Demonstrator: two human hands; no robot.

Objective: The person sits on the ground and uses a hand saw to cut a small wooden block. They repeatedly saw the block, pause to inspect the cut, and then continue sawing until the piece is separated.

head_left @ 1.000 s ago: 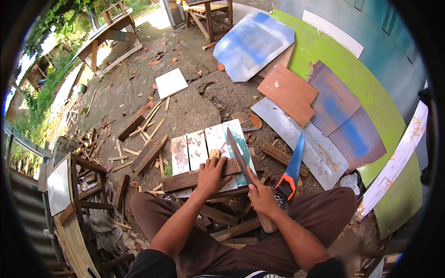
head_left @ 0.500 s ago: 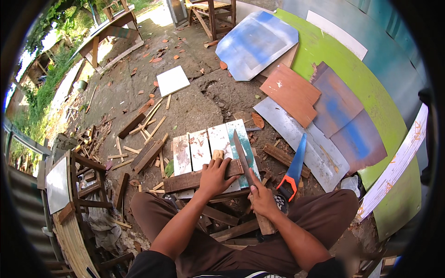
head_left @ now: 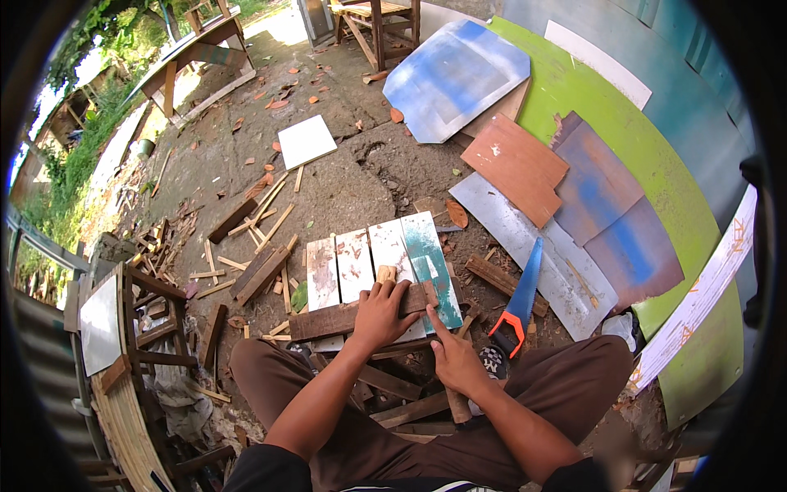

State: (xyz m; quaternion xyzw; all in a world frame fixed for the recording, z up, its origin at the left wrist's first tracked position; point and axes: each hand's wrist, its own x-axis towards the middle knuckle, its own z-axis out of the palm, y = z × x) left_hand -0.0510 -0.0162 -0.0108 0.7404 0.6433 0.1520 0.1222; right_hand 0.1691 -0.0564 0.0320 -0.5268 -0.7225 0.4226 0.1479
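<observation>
The left hand (head_left: 381,313) clasped the likely stiff, weighty beam (head_left: 324,322) sensibly near mid-length; the right hand (head_left: 459,361) pointed, its grip unclear.

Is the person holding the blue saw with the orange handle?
No, the saw lies to the right of the right hand, apart from it, while the left hand rests on a brown wooden block.

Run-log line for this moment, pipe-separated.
left hand: holding dark wooden block | right hand: forefinger extended toward block's right end, grip unclear | block: across painted slats | saw: right of slats
</observation>
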